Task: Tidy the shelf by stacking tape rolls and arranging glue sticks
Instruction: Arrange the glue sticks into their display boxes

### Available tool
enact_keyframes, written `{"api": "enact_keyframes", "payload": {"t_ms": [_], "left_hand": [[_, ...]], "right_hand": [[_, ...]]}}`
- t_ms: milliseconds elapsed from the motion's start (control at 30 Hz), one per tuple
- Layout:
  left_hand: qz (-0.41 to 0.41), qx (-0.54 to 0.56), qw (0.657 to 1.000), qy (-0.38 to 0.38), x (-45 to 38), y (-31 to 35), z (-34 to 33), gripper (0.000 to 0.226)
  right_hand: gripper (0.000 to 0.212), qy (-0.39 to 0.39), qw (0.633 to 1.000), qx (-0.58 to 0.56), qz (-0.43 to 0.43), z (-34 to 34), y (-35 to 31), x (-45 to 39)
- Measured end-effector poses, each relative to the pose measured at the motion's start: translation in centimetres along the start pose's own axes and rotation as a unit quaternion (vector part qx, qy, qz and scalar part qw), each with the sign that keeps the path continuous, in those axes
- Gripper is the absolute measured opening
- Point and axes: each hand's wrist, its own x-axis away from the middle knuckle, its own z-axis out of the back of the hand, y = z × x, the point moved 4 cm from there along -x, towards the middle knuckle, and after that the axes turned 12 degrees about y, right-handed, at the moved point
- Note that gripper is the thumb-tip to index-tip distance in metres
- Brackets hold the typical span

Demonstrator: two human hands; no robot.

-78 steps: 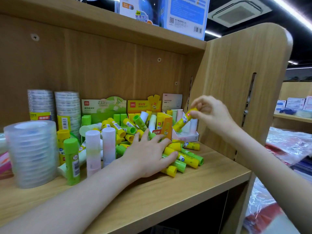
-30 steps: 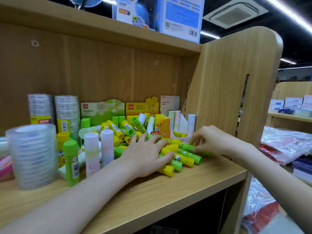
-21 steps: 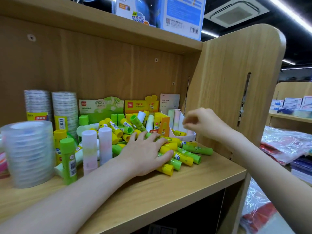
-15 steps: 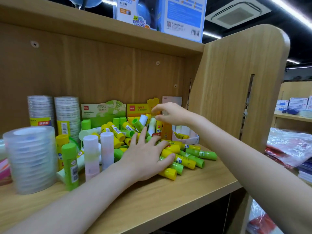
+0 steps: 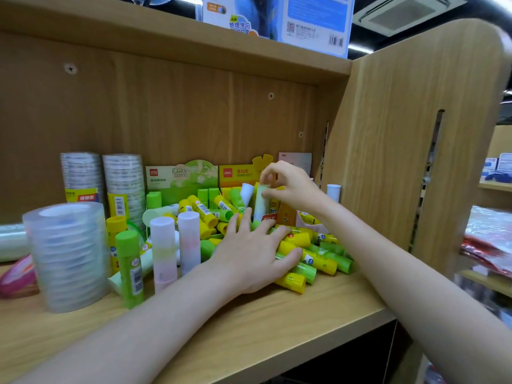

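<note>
Left hand (image 5: 250, 253) lies flat, fingers spread, on the heap of yellow and green glue sticks (image 5: 310, 253) on the shelf (image 5: 277, 322). Right hand (image 5: 291, 184) pinches an upright pale glue stick (image 5: 261, 203) behind the heap. Tape roll stacks (image 5: 68, 256) stand at left.

You can read the red "deli" logo on the green display box (image 5: 181, 177) at the back of the shelf, and the same "deli" logo on the yellow display box (image 5: 238, 174) just beside it, though the Chinese lettering next to both logos is too blurred for you to make out. On the blue globe box (image 5: 274, 18) standing on the upper shelf you can read "地理学习", with a QR code and a barcode further right. The labels on the glue sticks (image 5: 307, 259) and tape rolls (image 5: 83, 176) are too small for you to read.
</note>
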Motion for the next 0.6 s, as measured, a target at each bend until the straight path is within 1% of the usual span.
{"api": "enact_keyframes", "payload": {"t_ms": [33,100,167,233,267,300,333,400,467,533,600], "left_hand": [[-0.001,-0.001,1.0,0.001,0.0,0.0,0.0,0.056],[-0.002,-0.004,1.0,0.006,0.0,0.0,0.1,0.055],[0.001,-0.004,1.0,0.007,0.1,0.1,0.1,0.055],[0.001,-0.003,1.0,0.008,0.0,0.1,0.2,0.054],[0.001,-0.003,1.0,0.008,0.0,0.1,0.2,0.054],[0.0,-0.003,1.0,0.008,0.0,0.1,0.2,0.054],[0.0,-0.003,1.0,0.009,0.0,0.1,0.2,0.054],[0.0,-0.002,1.0,0.011,0.0,0.1,0.2,0.054],[0.001,0.0,1.0,0.015,0.0,0.1,0.2,0.054],[0.0,0.0,1.0,0.017,0.0,0.0,0.2,0.054],[-0.002,-0.001,1.0,0.018,-0.1,0.0,0.1,0.055]], "right_hand": [[0.016,0.034,0.998,-0.04,-0.033,0.7,0.1,-0.2],[0.023,0.098,0.983,-0.118,-0.098,2.3,0.3,-0.6],[0.021,0.176,0.965,-0.156,-0.12,4.5,0.5,-1.0],[0.012,0.259,0.953,-0.114,-0.112,7.0,0.8,-1.2],[0.01,0.283,0.952,-0.063,-0.101,7.9,1.2,-1.3],[0.008,0.285,0.955,-0.002,-0.085,8.4,1.5,-1.3],[0.008,0.262,0.961,0.063,-0.068,8.4,1.8,-1.4],[0.007,0.159,0.971,0.171,-0.048,7.0,3.0,-1.4],[0.007,0.065,0.968,0.238,-0.056,5.5,4.3,-1.0],[0.006,0.025,0.961,0.269,-0.066,5.0,5.2,-0.6],[0.007,0.016,0.959,0.273,-0.073,4.9,5.8,-0.5]]}}
